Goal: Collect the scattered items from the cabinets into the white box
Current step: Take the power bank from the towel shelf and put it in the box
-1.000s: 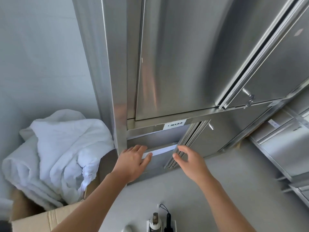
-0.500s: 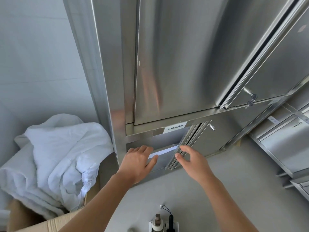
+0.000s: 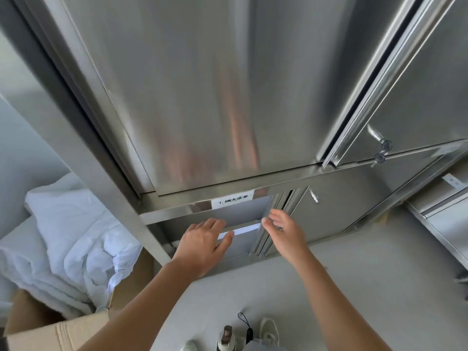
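Two grips unclenched | left grip (image 3: pixel 202 239) touches white strip (image 3: pixel 247 228) | right grip (image 3: pixel 286 231) holds nothing

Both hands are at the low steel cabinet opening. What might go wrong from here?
1. The right hand hovers beside the edges of the stacked steel sliding doors; fingers may get pinched if a door slides.
2. Only a thin white strip shows in the opening by the left hand, so the grip may be poor.
3. The brown cardboard box is heaped with white linen; more may spill.
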`<state>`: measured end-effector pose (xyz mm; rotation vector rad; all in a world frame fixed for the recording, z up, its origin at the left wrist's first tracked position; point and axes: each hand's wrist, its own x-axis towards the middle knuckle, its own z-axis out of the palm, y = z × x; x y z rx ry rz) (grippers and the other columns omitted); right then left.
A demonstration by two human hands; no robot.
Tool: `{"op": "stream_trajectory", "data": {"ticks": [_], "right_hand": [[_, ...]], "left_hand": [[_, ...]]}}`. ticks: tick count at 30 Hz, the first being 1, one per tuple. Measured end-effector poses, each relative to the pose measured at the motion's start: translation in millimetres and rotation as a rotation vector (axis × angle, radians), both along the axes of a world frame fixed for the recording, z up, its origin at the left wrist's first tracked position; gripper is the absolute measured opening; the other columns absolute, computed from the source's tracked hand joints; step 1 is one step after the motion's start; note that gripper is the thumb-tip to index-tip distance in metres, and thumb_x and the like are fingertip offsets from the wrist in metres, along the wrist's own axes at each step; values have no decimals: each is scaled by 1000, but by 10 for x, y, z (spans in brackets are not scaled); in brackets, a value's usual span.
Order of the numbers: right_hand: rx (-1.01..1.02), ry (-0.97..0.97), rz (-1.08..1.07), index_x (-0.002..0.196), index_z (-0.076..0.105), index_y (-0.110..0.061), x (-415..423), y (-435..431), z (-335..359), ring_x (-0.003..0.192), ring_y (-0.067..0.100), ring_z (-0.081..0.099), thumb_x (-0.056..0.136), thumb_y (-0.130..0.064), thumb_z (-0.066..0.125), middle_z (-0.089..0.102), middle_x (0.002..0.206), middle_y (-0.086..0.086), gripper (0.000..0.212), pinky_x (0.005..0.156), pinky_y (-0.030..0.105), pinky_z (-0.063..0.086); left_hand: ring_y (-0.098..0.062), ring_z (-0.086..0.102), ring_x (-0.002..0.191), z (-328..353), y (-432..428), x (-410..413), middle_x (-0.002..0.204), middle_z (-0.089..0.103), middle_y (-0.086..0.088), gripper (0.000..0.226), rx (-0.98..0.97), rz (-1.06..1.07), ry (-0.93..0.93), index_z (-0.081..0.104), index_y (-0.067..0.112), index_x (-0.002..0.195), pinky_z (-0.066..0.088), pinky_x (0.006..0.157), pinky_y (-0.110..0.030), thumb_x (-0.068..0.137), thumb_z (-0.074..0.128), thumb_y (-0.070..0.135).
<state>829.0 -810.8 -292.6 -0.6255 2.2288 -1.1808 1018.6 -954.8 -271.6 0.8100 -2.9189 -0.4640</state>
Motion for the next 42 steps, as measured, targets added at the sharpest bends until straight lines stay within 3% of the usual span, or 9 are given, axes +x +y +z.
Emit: {"op": "stream_trajectory", "data": {"ticks": [9,15,19,23,29,34,37,42], "right_hand": [[-129,-217,66,150,42,-18,-626,-148,-339,142,11,41,95,-24,69,46,151,-9,62,109,26,34],[-197,-229,49,139,50,-17,-675,-187,-484,142,15,44,94,-15,70,51,148,-5,49,104,26,38],[-203,-255,31,146,46,-15,-701,-274,-462,141,16,46,94,-15,68,48,152,0,57,113,33,38],[-219,-280,4,148,44,-15,-647,-333,-461,140,15,47,93,-13,69,47,154,1,60,109,29,38],[-213,-294,41,149,43,-17,-521,-373,-490,141,14,45,92,-14,70,47,154,-2,63,117,39,37],[-210,-308,81,150,43,-17,-299,-498,-504,143,14,43,92,-15,71,46,155,-1,64,117,37,36],[-208,-316,110,149,44,-18,-119,-597,-514,143,14,43,91,-15,71,46,154,-2,64,116,36,37],[-175,-291,182,147,45,-18,205,-794,-513,144,15,42,91,-18,71,46,154,-1,62,116,37,37]], "left_hand": [[-19,59,111,4,382,-350,127,61,7,51,37,213,3,55,22,131,42,96,-34,100,29,54],[-17,59,110,73,489,-121,126,61,8,55,47,364,44,55,23,129,42,98,-34,99,25,57],[-18,61,108,133,511,36,124,63,6,59,31,411,66,56,21,128,44,95,-34,97,24,59],[-18,60,108,132,502,167,124,63,7,59,36,438,56,55,23,129,45,95,-34,97,22,60],[-19,62,102,79,473,290,119,64,8,58,44,435,55,56,24,126,47,92,-34,97,21,61],[-18,63,93,69,410,471,114,64,9,52,42,461,77,56,26,122,49,85,-33,98,24,59],[-14,63,86,64,340,611,116,64,10,54,48,496,74,55,28,123,45,80,-30,97,22,61],[-18,62,92,45,229,851,109,64,11,54,18,547,78,56,29,119,37,72,-28,96,20,62]]}}
